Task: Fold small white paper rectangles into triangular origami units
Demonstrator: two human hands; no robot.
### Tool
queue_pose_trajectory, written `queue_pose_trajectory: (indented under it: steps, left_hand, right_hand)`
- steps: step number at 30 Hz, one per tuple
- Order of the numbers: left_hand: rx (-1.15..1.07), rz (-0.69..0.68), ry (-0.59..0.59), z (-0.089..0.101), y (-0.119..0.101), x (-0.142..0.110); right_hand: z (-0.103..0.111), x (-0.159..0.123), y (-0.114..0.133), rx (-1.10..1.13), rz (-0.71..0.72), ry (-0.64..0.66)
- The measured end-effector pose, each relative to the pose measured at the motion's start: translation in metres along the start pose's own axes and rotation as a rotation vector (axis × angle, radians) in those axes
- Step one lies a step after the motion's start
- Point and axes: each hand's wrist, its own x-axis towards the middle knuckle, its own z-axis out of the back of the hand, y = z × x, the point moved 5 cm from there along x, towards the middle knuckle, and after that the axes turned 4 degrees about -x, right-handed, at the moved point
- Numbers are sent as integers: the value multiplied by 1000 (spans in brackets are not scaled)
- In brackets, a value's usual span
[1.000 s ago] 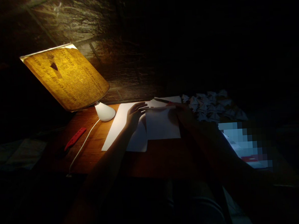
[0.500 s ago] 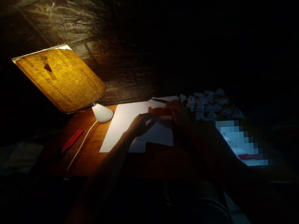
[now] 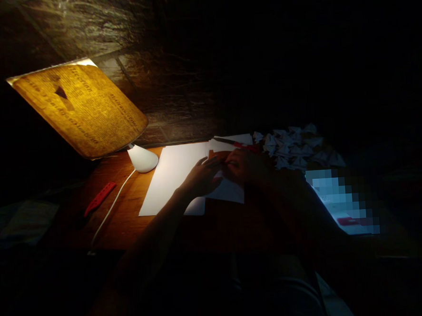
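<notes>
L hand [image 3: 205,177] & R hand [image 3: 244,166] meet at small sheet [image 3: 232,194]

L flattish, R curled — can't tell if either grips it. Sheet's beneath both, over table [image 3: 118,230], overlapping R side of big sheets [image 3: 167,177] — lamp [image 3: 143,159] to L, folded papers [image 3: 285,146] beyond R hand.

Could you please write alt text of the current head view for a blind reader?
A person's left hand and right hand are close together over a white sheet on a lamplit wooden table in dark surroundings. A lit lamp stands to their left; folded paper pieces and a bright, partly pixelated panel lie to their right.
</notes>
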Motion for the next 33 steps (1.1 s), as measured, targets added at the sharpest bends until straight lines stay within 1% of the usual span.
queue_pose_trajectory:
  steps: [4, 9, 13, 17, 20, 23, 28, 33]
  left_hand:
    - [-22, 31, 2, -4, -2, 1]
    - [-60, 52, -9, -12, -3, 2]
    - [-80, 0, -14, -17, -3, 4]
    - [-63, -42, 1, -22, -4, 7]
    - [-41, -40, -17, -22, -2, 8]
    - [-31, -34, -37, -21, 1, 8]
    - [-2, 12, 10, -27, 6, 6]
    - [33, 54, 41, -33, 9, 5]
  right_hand:
    - [-4, -1, 2, -60, 21, 38]
    - [1, -2, 13, -152, -2, 93]
    - [7, -3, 21, -231, -56, 131]
    - [10, -4, 20, -296, -146, 149]
    - [11, -5, 18, -305, -155, 156]
    - [12, -5, 16, -273, -160, 133]
    - [11, -6, 15, -303, -190, 153]
    - [6, -9, 29, -404, -166, 160]
